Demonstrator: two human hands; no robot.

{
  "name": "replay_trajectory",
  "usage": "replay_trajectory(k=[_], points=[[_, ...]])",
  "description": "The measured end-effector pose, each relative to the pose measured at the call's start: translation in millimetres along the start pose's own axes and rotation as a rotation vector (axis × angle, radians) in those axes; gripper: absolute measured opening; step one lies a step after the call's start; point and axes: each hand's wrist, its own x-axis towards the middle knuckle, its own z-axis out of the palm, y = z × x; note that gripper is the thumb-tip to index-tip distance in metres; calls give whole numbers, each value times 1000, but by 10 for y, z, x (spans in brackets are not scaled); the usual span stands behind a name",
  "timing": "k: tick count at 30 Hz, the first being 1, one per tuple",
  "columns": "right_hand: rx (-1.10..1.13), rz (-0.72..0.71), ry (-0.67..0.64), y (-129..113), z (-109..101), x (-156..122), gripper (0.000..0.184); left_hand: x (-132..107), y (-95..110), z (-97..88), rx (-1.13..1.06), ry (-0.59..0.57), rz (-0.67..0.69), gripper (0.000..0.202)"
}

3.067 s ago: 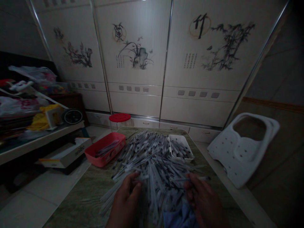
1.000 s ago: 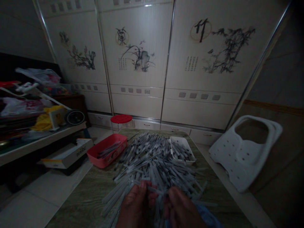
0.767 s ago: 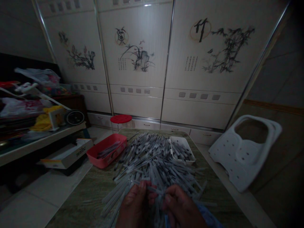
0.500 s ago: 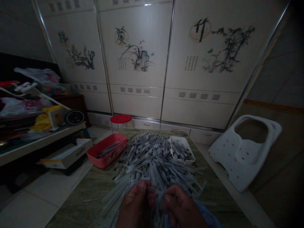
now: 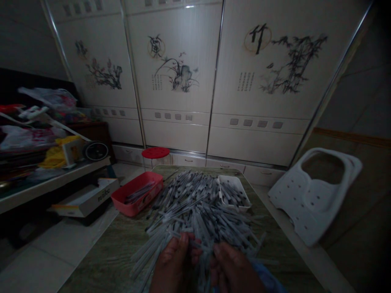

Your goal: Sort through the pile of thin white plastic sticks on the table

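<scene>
My left hand (image 5: 174, 260) is closed, pinching a slim translucent pen (image 5: 195, 244) between thumb and fingers. The pen slants down to the right, toward my right hand (image 5: 233, 266). The fingers of my right hand are curled together near its far end; blur and dim light hide what they grip. Under and beyond both hands lies a large heap of similar clear pens (image 5: 195, 207), many with dark ends. Loose translucent pieces lie at the heap's near left and right sides.
A red plastic basket (image 5: 122, 206) with some pens stands on the table's left; a white tray (image 5: 243, 206) of pens stands on the right. A red stool (image 5: 155, 152) is behind the wood-grain table (image 5: 100, 260). A white folding chair (image 5: 305, 203) leans at the right.
My right hand has shifted slightly right and down, and its fingers have drawn closer together. My left hand stays almost where it was, still holding the pen.
</scene>
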Motion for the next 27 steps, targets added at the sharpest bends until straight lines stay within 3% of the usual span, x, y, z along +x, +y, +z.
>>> replay_trajectory(k=[3,8,12,18,22,27], points=[[58,25,-29,-28,4,-19,58,-3,2,7,18,11,18,47],[122,108,-25,0,18,-15,67,23,-11,3,2,26,-2,50],[129,85,-36,-21,19,-10,50,42,-9,-13,52,52,32,53],[237,87,-107,-69,37,-21,51,6,-1,-4,41,4,8,50],[290,100,-32,-45,12,-7,49,-6,45,12,38,44,30,50],[150,90,-38,-42,9,6,43,36,39,-42,104,68,88,48]])
